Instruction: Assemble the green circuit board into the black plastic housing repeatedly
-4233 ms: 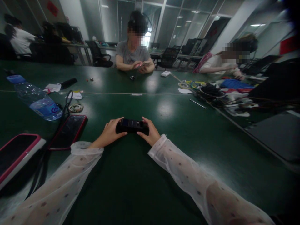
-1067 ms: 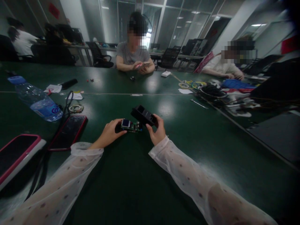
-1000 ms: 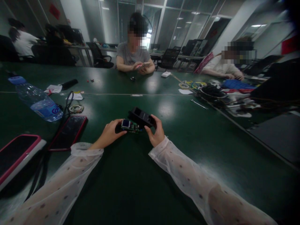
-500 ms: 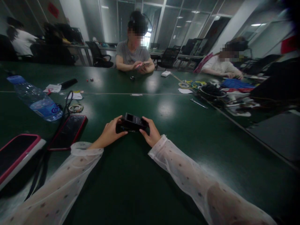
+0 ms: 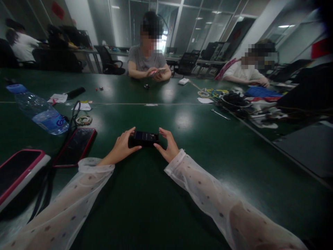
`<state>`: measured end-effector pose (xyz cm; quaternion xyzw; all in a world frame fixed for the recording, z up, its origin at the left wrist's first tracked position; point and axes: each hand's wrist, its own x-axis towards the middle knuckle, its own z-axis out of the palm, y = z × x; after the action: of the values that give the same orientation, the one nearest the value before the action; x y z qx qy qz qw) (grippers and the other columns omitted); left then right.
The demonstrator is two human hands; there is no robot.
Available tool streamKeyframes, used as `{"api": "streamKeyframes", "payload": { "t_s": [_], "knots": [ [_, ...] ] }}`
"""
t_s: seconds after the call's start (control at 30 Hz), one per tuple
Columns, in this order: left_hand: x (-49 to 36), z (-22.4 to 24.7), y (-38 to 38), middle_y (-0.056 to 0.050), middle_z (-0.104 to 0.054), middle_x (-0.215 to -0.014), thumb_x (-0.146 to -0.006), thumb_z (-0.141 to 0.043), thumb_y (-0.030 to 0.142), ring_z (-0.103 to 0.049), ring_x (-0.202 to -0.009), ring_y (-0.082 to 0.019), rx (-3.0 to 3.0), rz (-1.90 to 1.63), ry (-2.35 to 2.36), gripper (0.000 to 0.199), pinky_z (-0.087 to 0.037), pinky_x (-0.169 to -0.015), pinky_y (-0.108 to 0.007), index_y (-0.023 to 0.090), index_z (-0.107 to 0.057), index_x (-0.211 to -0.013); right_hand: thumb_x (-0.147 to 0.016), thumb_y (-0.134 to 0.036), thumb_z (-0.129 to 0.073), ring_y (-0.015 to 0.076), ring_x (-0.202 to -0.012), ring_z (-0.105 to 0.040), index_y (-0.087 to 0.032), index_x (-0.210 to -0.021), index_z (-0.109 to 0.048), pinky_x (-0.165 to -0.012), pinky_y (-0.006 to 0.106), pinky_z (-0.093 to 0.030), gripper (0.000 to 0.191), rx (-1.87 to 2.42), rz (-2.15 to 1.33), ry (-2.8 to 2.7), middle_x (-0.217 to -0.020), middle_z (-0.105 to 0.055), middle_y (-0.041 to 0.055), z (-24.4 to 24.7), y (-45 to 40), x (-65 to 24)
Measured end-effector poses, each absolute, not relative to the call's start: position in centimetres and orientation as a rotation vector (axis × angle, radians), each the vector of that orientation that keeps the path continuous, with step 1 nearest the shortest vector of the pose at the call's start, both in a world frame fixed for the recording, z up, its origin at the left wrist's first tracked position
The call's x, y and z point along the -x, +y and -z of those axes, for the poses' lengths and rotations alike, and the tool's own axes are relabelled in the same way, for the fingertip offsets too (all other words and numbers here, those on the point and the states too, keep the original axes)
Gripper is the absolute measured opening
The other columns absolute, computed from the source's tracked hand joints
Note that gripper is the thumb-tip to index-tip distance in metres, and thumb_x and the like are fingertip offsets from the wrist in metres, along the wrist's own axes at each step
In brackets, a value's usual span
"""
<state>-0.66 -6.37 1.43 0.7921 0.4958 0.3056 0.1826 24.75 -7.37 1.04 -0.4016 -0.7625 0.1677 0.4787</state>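
Note:
A small black device [image 5: 146,138] with a dark screen and small buttons lies about level at the middle of the green table [image 5: 145,194]. My left hand [image 5: 124,144] is curved round its left end, fingers at the back edge and thumb along the front. At the right end, my right hand [image 5: 166,143] has its thumb against the front corner and its fingertips behind. Both hands are closed on the device. Sheer dotted sleeves cover my forearms.
Left of my hands are a red-edged phone [image 5: 76,147], another pink-edged phone [image 5: 19,170] and a plastic bottle [image 5: 49,118]. A wrench [image 5: 220,114] and tangled cables [image 5: 234,102] lie to the right. A person in grey [image 5: 147,60] sits opposite, another [image 5: 244,71] at right.
The black device has turned from a tilted pose to about level and come down a little between my hands. My right fingertips have shifted slightly.

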Motion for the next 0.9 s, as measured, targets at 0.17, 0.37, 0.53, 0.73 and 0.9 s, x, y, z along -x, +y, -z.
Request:
{"api": "streamKeyframes", "payload": {
  "t_s": [0.17, 0.37, 0.53, 0.73, 0.9],
  "knots": [
    [0.64, -1.46, -6.42, -0.013, -0.054, -0.136, -0.079, -0.07, 0.052, -0.051, -0.124, -0.034, -2.261, -0.817, 1.419, 0.083, -0.04, -0.1, -0.053, 0.028, -0.03, -0.148, -0.084, -0.022, -0.065, 0.028, -0.127, -0.053, -0.028, -0.146, -0.031, -0.107, 0.054, -0.046, 0.072, 1.009, -0.491, -1.863, -0.135, -0.051, 0.0126, -0.66, -7.11, -24.81],
    [0.53, -1.61, -6.45, -0.011, -0.053, -0.139, -0.08, -0.069, 0.051, -0.051, -0.126, -0.034, -2.255, -0.826, 1.394, 0.077, -0.038, -0.102, -0.053, 0.028, -0.034, -0.145, -0.081, -0.02, -0.067, 0.0271, -0.129, -0.053, -0.028, -0.146, -0.032, -0.112, 0.053, -0.041, 0.073, 1.046, -0.619, -1.916, -0.136, -0.053, 0.0115, -0.32, -6.86, -24.92],
    [0.48, -1.65, -6.42, -0.009, -0.059, -0.13, -0.079, -0.071, 0.049, -0.056, -0.119, -0.032, -2.264, -0.844, 1.379, 0.069, -0.04, -0.099, -0.052, 0.029, -0.041, -0.138, -0.081, -0.02, -0.068, 0.0279, -0.129, -0.052, -0.027, -0.142, -0.038, -0.109, 0.053, -0.043, 0.069, 1.094, -0.624, -1.95, -0.136, -0.053, 0.0111, -0.67, -6.99, -24.91],
    [0.33, -2.14, -6.74, -0.01, -0.06, -0.129, -0.077, -0.074, 0.048, -0.055, -0.12, -0.033, -2.257, -0.812, 1.396, 0.071, -0.04, -0.1, -0.053, 0.028, -0.042, -0.138, -0.077, -0.018, -0.072, 0.0277, -0.118, -0.059, -0.023, -0.132, -0.047, -0.103, 0.051, -0.048, 0.06, 1.175, -0.644, -1.922, -0.126, -0.059, 0.0118, -0.8, -6.97, -24.8],
    [0.42, -1.79, -6.34, -0.011, -0.061, -0.129, -0.075, -0.076, 0.045, -0.057, -0.12, -0.032, -2.185, -0.856, 1.363, 0.076, -0.041, -0.1, -0.054, 0.027, -0.04, -0.14, -0.075, -0.019, -0.074, 0.026, -0.111, -0.062, -0.024, -0.123, -0.05, -0.1, 0.049, -0.05, 0.053, 1.145, -0.669, -1.857, -0.119, -0.062, 0.0091, -0.93, -7.12, -24.72]
  ]
}}
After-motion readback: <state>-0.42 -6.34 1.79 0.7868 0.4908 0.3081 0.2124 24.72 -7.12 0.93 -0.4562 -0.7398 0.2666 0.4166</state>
